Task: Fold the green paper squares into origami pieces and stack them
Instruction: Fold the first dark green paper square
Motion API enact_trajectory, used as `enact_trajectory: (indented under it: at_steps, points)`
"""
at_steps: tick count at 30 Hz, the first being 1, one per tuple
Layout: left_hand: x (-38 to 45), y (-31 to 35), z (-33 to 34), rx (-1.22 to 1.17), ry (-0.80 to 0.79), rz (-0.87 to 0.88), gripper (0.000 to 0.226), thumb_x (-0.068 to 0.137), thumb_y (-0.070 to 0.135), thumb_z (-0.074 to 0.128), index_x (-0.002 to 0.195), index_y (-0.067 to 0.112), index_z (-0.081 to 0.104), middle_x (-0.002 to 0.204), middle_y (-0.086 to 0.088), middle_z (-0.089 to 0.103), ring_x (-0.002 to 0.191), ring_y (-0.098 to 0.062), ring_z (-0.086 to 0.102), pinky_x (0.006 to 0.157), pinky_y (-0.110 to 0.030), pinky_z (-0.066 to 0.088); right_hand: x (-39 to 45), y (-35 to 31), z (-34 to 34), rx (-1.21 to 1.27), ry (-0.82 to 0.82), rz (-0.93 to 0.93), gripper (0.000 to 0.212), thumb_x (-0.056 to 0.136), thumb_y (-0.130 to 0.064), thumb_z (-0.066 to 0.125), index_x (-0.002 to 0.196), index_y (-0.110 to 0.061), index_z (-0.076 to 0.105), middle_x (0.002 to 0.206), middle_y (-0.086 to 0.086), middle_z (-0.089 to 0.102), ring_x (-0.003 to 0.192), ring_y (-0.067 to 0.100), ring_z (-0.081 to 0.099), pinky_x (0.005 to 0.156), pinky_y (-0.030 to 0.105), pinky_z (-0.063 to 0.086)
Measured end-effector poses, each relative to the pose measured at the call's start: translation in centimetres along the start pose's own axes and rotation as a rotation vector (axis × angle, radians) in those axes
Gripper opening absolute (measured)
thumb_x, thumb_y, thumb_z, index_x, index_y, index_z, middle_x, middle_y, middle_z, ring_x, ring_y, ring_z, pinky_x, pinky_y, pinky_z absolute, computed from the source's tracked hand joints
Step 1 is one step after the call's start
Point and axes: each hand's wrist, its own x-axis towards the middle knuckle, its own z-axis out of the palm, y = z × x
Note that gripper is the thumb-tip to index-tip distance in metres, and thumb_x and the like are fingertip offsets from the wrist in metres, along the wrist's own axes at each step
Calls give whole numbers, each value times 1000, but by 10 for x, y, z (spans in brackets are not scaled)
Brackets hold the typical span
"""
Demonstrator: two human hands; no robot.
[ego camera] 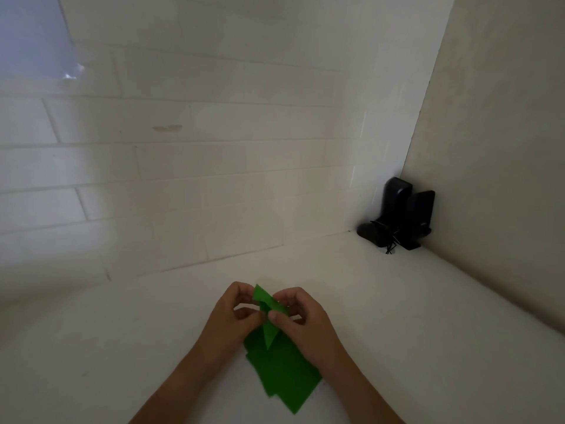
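While both hands, left (232, 313) and right (301, 316), pinch a partly folded green paper piece (269, 313) with curled fingers, loose green paper squares (282, 371) lie directly below on the white counter (122, 347).

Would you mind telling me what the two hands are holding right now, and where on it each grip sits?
Both hold one partly folded green paper piece above the green stack. The left hand pinches its left edge; the right hand pinches its right side near the middle.
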Motion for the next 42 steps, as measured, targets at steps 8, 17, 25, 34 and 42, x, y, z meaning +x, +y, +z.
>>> enact_trajectory:
  at_steps: [8,17,25,34,42]
  points:
    - [-3,1,3,0,-139,72,27,82,10,63,108,11,57,105,0,67,89,-36,70,74,-36,59,-3,-5,0,44,13,-8,33,82,-60,74,100,-32,67,103,-9,73,99,9,70,89,34,60]
    - [0,1,4,65,-95,81,27,77,12,54,103,10,61,100,-9,66,80,-17,67,66,-27,52,0,-5,-2,-16,56,-25,19,102,-15,59,95,-24,75,90,-7,74,88,9,69,78,22,54]
    - [-1,2,3,265,-2,252,42,84,-5,56,108,29,58,99,7,66,83,-16,65,62,-29,52,-1,-2,-2,-67,69,-16,22,103,-16,58,91,-24,75,87,-8,73,85,8,69,75,20,53]
    - [-3,1,6,428,9,306,44,66,44,81,98,28,57,98,18,58,88,-7,56,66,-13,44,-2,-5,-1,-62,25,-22,23,103,-14,58,94,-24,78,89,-6,76,86,11,71,79,23,56]
    - [-5,1,7,393,3,262,28,73,33,58,101,27,54,97,9,62,92,-12,61,70,-26,53,-1,-1,0,-100,61,-41,21,103,-14,60,97,-24,77,91,-9,75,88,9,71,80,21,56]
